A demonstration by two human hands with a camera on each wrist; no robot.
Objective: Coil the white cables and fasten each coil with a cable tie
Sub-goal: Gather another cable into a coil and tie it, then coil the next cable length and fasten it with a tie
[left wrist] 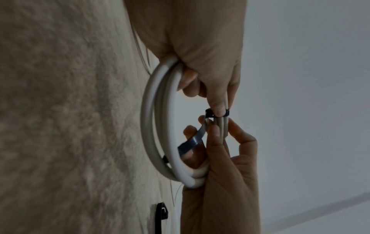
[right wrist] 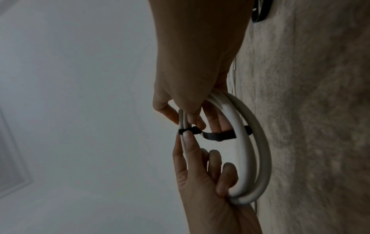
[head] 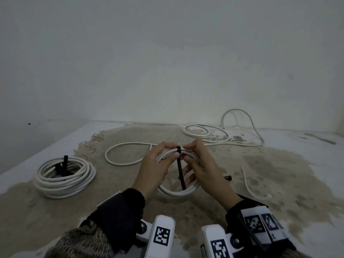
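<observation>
Both hands hold a small white cable coil (head: 178, 192) upright over the stained surface. A black cable tie (head: 179, 164) is wrapped round the top of the coil, and its tail hangs down through the middle. My left hand (head: 175, 150) grips the coil's left side, with the thumb pressed at the tie head. My right hand (head: 185, 152) pinches the cable strands just right of the tie. In the left wrist view the left hand (left wrist: 220, 104) and right hand (left wrist: 224, 129) meet at the tie (left wrist: 192, 140) on the coil (left wrist: 152, 126). The right wrist view shows the right hand (right wrist: 185, 118), left hand (right wrist: 186, 142), tie (right wrist: 218, 135) and coil (right wrist: 246, 142).
A larger coil (head: 65, 175) with black ties lies at the left. Loose white cable (head: 119, 155) loops behind the hands, and more cable (head: 204, 133) lies at the back right by the wall. A short piece (head: 249, 187) and a spare black tie (head: 228, 177) lie to the right.
</observation>
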